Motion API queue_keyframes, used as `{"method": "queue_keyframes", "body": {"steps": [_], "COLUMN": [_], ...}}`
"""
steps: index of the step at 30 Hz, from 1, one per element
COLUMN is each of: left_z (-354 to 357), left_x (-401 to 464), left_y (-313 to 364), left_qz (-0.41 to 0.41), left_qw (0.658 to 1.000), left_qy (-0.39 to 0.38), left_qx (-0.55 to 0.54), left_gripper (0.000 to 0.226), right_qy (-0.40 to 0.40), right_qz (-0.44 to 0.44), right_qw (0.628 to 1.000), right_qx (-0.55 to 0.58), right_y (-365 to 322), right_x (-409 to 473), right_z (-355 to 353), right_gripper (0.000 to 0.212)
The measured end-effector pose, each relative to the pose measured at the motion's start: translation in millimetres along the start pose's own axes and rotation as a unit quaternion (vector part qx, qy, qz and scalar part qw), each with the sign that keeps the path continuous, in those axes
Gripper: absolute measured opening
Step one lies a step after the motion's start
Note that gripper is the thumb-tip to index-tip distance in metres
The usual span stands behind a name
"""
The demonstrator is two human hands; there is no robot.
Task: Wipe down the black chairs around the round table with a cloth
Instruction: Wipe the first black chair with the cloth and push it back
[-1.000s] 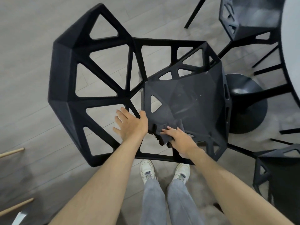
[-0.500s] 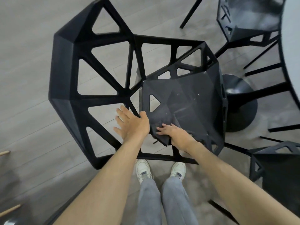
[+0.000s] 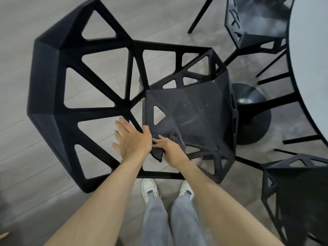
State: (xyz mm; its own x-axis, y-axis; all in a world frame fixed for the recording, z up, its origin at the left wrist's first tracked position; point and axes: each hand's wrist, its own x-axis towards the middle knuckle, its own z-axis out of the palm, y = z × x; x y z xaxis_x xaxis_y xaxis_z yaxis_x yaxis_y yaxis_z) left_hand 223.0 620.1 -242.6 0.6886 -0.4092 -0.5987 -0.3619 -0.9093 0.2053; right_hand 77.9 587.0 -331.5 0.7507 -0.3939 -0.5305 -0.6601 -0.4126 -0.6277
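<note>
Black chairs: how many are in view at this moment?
3: the near chair under the hands, one at top right by the table, one at lower right, cut off. Others may sit outside the frame.

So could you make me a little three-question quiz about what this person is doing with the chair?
1. True or false: the right hand holds a bright yellow cloth.
2. Which hand rests with fingers spread on the frame of the black chair? A) left hand B) right hand
3. Fill in: the cloth lies at the near edge of the chair's ____.

Key: 1 false, the cloth is dark grey; 2 A; 3 seat.
</note>
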Motion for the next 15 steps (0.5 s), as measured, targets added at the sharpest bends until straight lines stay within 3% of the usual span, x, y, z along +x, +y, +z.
{"method": "queue_keyframes", "body": {"steps": [4,8,11,15], "left_z": [-2,-3,-1,4], "left_x": [0,-3,-4,-6], "left_y": [-1,1,1,-1], "left_qz": [-0.002,-0.001,0.005,0.02], "left_qw": [1.0,1.0,1.0,0.999], "left_qy": [-0.01,-0.012,0.005,0.037], "left_qx": [0.002,-0.01,-0.003,0.011], "left_gripper": [0.081,0.079,0.08,0.082], "right_qy": [-0.003,-0.008,-0.012,0.008], "right_qz": [-0.012,0.072,0.144,0.137], "right_qw": [0.999,0.995,0.989,0.989], "right_qx": [-0.034,-0.069,-0.031,-0.053], "right_y": [33,97,133,133], "right_x": [-22,-93,-136,-127], "right_z": [-14,-48,-62,-39], "right_gripper": [0.065,0.065,0.06,0.067]}}
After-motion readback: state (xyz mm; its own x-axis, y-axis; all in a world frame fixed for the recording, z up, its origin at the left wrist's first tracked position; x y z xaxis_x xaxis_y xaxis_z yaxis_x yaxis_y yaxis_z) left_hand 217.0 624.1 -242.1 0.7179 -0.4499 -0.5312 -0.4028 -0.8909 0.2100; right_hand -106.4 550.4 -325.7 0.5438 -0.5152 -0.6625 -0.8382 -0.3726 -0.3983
